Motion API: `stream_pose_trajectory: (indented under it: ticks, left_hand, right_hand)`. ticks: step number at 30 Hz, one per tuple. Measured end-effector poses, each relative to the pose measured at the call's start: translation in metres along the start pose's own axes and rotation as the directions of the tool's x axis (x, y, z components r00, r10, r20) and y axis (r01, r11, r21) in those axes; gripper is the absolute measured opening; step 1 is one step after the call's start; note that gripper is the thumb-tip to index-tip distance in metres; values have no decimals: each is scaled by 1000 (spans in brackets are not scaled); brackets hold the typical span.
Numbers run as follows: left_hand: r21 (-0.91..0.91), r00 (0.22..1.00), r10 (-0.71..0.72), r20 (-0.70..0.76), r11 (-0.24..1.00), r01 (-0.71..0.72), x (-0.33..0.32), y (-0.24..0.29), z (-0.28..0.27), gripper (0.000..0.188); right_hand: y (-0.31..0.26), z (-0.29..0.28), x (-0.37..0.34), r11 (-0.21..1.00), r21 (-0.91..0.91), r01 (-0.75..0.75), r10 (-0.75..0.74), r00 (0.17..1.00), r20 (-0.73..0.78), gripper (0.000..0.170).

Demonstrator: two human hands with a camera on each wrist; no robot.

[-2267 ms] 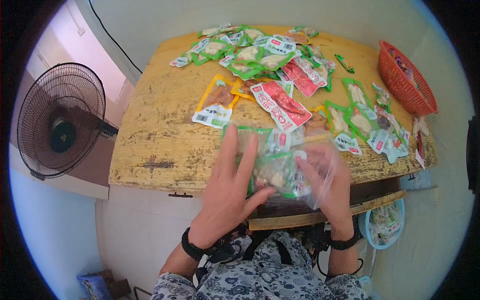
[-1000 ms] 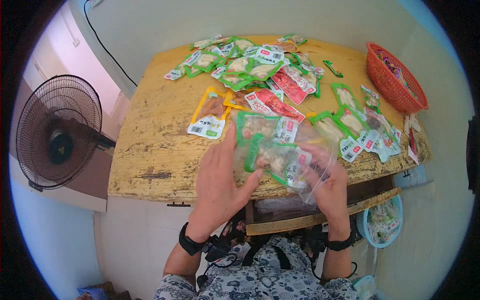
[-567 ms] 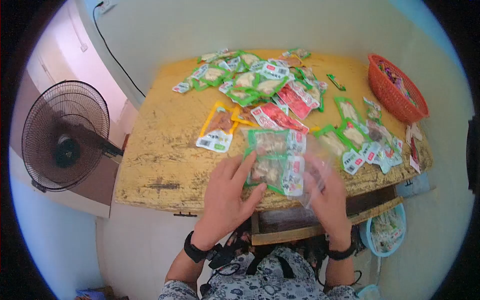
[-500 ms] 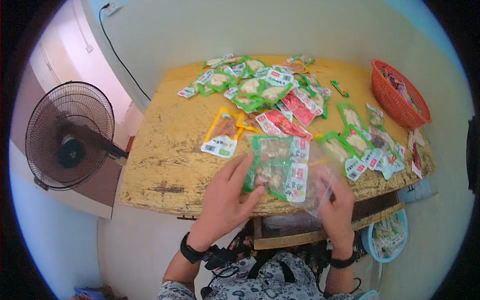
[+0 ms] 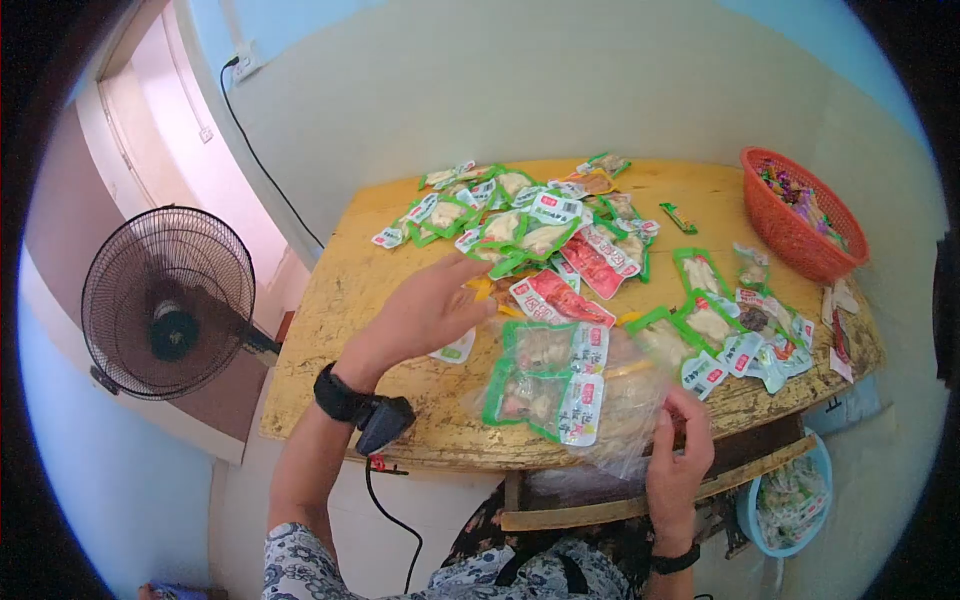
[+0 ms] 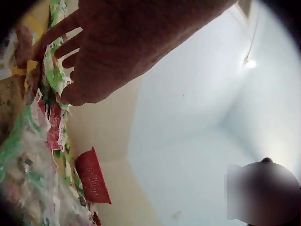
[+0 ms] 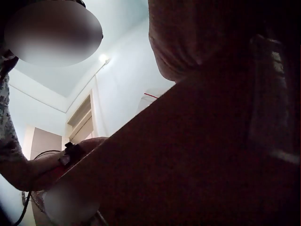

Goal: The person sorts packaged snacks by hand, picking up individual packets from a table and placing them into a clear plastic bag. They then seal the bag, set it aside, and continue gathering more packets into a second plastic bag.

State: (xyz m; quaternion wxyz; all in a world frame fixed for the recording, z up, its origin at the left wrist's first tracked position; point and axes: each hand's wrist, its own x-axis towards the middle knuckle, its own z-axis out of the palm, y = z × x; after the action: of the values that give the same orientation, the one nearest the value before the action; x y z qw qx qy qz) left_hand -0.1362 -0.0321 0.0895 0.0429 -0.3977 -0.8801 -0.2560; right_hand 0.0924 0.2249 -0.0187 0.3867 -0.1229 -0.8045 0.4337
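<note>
A clear plastic bag (image 5: 632,425) lies at the table's front edge with two green-edged food packets (image 5: 540,400) inside, one above the other. My right hand (image 5: 682,460) pinches the bag's right edge between thumb and fingers. In the right wrist view that hand is a dark shape and its fingers are hidden. Stretched out over the table, my left hand (image 5: 422,308) holds nothing. It covers most of a yellow-edged packet (image 5: 456,347), whose white end shows below. The left wrist view shows its fingers (image 6: 63,29) spread close to the packets. A red packet (image 5: 562,300) lies just right of the fingertips.
Green-edged packets (image 5: 505,228) are heaped at the back of the yellow table (image 5: 330,330). More packets (image 5: 710,322) lie at the right. A red basket (image 5: 800,235) stands behind them. Below are an open drawer (image 5: 560,513) and a blue tub (image 5: 825,510); a fan (image 5: 165,300) stands left.
My left hand has left the bag and moved up and left over the yellow-edged packet. The right hand stays at the bag's right edge. The head view has tilted upward.
</note>
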Motion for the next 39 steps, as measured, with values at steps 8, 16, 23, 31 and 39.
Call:
stream_pose_trajectory:
  ticks: [8,16,23,31,39]
  left_hand:
    - [178,992,120,-30,978,-112,77,15,20,52]
    - [139,915,403,-4,907,-399,143,49,80,57]
    - [569,956,286,72,775,-275,165,75,126,68]
    - [557,969,192,153,794,-245,169,81,124,78]
    - [561,997,77,1,825,-65,190,75,157,67]
  right_hand:
    - [4,-4,-1,996,87,4,-5,1000,12,24]
    - [3,-5,0,994,56,90,-91,995,27,22]
    - [4,-8,1,992,74,106,-108,994,28,20]
    - [3,-10,5,983,36,181,-182,982,43,21]
    - [3,-9,5,978,-5,209,-209,977,33,18]
